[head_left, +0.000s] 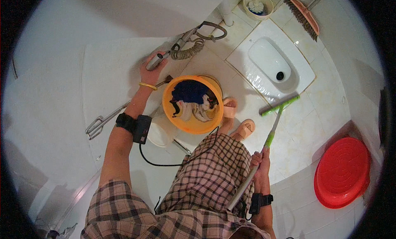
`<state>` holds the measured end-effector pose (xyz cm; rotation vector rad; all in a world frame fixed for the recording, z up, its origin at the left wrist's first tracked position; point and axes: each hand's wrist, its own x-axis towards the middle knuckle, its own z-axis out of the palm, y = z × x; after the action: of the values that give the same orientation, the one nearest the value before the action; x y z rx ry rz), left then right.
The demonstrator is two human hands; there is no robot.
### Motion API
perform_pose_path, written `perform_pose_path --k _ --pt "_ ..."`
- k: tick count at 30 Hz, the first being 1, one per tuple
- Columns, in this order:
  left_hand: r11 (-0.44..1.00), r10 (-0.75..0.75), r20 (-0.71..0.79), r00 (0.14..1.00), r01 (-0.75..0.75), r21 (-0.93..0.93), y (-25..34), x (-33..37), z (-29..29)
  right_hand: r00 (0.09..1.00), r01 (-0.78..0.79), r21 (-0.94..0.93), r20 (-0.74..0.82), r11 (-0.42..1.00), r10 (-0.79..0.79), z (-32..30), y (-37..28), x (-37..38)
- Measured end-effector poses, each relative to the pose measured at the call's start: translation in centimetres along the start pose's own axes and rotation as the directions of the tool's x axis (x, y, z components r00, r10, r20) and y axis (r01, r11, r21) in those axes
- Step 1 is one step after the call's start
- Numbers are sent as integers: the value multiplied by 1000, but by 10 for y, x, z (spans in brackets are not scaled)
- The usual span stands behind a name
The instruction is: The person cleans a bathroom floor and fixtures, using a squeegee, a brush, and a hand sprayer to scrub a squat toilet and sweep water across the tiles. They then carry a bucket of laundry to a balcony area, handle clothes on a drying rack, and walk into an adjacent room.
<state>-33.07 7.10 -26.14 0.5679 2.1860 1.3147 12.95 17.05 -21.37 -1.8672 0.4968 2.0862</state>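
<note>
My left hand (153, 70) is closed around the silver, cylindrical end of a tap fixture (180, 44) at the wall. A coiled hose (187, 53) hangs beside the fixture. On the right, my right hand (261, 162) grips the pole of a green-headed squeegee (280, 105). Its head rests on the floor tiles by the near edge of a white squat toilet (264, 76). Just to the right of my left forearm stands an orange basin (192, 125), holding dark blue and pale wet cloths (189, 91).
A white bucket (161, 131) sits partly under the orange basin. At the far side are a pail (268, 0) with a toilet brush and a pink broom (303, 16). A red basin (342, 173) leans at the right wall. My feet in sandals (244, 129) are beside the orange basin.
</note>
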Motion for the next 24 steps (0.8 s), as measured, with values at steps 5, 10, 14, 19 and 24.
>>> perform_pose_path --k 5,10,14,19,24 --pt "918 143 60 988 -155 364 17 -4 3 940 -256 123 265 959 217 21 -30 -19" --pt "977 93 58 994 -102 185 8 10 12 979 -120 -101 152 988 134 17 -27 -22" --pt "999 -32 174 984 34 -11 -3 35 7 985 -143 -107 77 984 152 15 -23 -24" --pt "967 -193 106 975 208 -151 -29 32 -4 995 -47 -199 73 979 63 5 -28 -33" --pt "935 -110 54 992 122 -332 -66 39 2 999 32 -219 -16 975 -37 -32 -51 -68"
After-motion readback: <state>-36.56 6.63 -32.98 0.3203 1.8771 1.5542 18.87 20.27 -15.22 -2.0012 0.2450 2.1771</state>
